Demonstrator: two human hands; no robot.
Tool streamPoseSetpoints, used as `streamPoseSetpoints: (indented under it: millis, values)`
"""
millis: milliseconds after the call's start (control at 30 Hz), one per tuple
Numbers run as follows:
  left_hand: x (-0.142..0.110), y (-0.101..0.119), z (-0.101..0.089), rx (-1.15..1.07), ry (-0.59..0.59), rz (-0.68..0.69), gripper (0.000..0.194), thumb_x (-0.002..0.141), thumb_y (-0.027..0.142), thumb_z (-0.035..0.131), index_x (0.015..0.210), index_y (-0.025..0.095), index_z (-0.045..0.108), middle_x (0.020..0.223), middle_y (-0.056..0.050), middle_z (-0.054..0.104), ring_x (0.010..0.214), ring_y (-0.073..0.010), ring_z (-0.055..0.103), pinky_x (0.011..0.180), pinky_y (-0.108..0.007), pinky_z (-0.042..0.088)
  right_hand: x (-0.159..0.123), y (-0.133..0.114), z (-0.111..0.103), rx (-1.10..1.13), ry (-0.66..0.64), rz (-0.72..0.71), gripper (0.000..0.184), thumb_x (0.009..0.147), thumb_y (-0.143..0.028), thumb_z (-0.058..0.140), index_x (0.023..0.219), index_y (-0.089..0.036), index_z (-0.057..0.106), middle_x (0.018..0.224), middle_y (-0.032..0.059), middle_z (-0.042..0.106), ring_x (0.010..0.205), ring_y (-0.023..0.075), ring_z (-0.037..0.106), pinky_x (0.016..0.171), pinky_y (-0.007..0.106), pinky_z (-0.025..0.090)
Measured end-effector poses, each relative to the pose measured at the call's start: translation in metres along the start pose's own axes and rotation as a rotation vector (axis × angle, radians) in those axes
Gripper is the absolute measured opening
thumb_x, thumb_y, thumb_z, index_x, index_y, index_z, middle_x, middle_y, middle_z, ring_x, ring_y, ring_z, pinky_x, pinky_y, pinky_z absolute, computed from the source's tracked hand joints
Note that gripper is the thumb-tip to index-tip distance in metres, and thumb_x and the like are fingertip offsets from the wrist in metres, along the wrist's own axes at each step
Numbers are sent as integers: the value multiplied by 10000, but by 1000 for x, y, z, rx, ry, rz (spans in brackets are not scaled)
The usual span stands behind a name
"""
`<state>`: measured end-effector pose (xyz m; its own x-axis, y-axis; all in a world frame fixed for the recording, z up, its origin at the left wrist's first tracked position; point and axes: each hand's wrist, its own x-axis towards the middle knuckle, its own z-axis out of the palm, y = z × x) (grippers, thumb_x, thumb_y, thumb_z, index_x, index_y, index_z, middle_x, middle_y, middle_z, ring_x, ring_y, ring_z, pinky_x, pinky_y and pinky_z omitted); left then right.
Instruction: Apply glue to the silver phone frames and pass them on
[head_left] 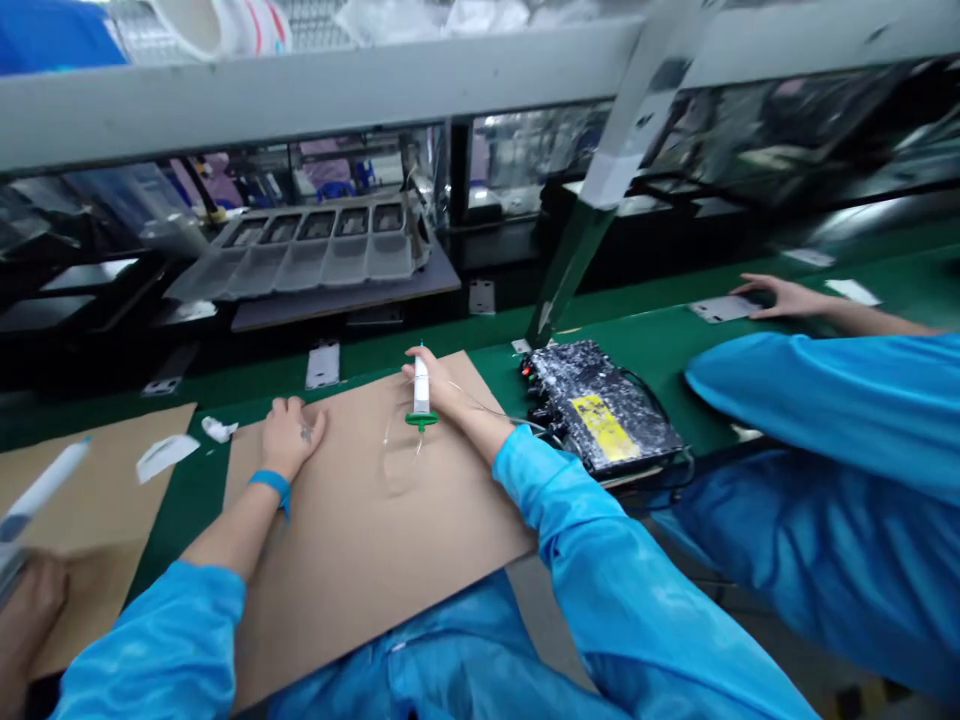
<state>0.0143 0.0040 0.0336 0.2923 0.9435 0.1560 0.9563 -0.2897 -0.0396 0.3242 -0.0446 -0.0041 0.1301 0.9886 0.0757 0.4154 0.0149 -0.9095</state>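
In my right hand (pixel 442 385) is a dispensing syringe (pixel 421 388) with a white barrel and a green cap at the near end. Its narrow tip points away from me, and my fingers are closed round it. A thin clear tube seems to loop from the cap over the cardboard sheet (pixel 375 540). My left hand (pixel 291 437), with a blue band at the wrist, rests on the far left part of that cardboard. Its thumb stands apart from the fingers, and nothing shows in it.
A speckled black control box (pixel 600 400) with cables stands right of the cardboard. Small metal plates (pixel 322 365) lie along the green bench. Behind is a grey compartment tray (pixel 315 250). Co-workers' hands are at the right, touching a plate (pixel 724 308), and at the lower left.
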Motion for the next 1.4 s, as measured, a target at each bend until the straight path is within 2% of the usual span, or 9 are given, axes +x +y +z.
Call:
streamPoseSetpoints:
  millis: [200,333,533,800,967,1067,1167,1300,1400]
  values:
    - [14,-7,4,53,-29,57,639,975,614,377,1206,74,630,1264,-285,639,1041,-422,723,883,-463,560,29,15,-39,-196,131,103,681,940,-417,794,1569,-292,561,1348,99,749,1217,288,701,1142,429,553]
    - [16,-11,10,53,-31,85,628,975,659,365,1163,120,627,1228,-249,648,1035,-403,726,872,-446,562,62,29,-59,-289,242,233,708,987,-397,723,1630,-212,495,1355,160,760,1195,311,721,1089,424,571]
    - [13,-21,19,-8,15,105,696,1001,659,304,1178,88,661,1196,-254,652,1063,-434,718,913,-484,581,92,41,-84,-420,377,319,706,1007,-414,650,1636,-145,471,1474,230,708,1346,359,687,1159,452,546]
    - [22,-25,25,-23,-11,110,755,1019,677,291,1227,64,679,1229,-261,643,1070,-436,711,877,-495,589,137,58,-75,-444,215,160,855,977,-406,747,1714,-165,388,1436,171,757,1388,316,684,1230,439,486]
    - [21,-26,27,-69,-16,102,772,1015,685,308,1272,59,680,1265,-257,640,1115,-438,705,888,-496,593,139,61,-64,-468,155,81,782,987,-377,760,1671,-161,451,1583,162,687,1561,331,559,1420,602,160]
    - [21,-28,29,-87,-19,106,761,1006,689,330,1261,67,684,1242,-249,641,1089,-439,708,871,-503,594,139,60,-63,-467,137,42,798,990,-369,763,1690,-166,435,1657,170,625,1539,325,573,1373,520,320]
    - [21,-30,30,-104,7,118,727,998,697,346,1229,96,684,1222,-234,646,1077,-433,711,886,-508,598,144,58,-60,-460,106,15,796,976,-361,789,1680,-186,459,1565,147,694,1403,302,667,1262,426,457]
    - [18,-32,31,-136,13,134,719,1011,694,362,1238,94,688,1226,-228,645,1094,-427,719,944,-503,601,141,53,-52,-499,120,39,744,929,-374,842,1590,-173,568,1269,149,791,1250,352,715,1224,502,479]
    - [15,-32,31,-155,2,147,714,1024,661,378,1262,65,692,1248,-240,638,1102,-427,717,970,-511,597,126,54,-53,-543,204,68,777,913,-402,845,1585,-139,559,1335,232,731,1287,420,673,1177,558,505]
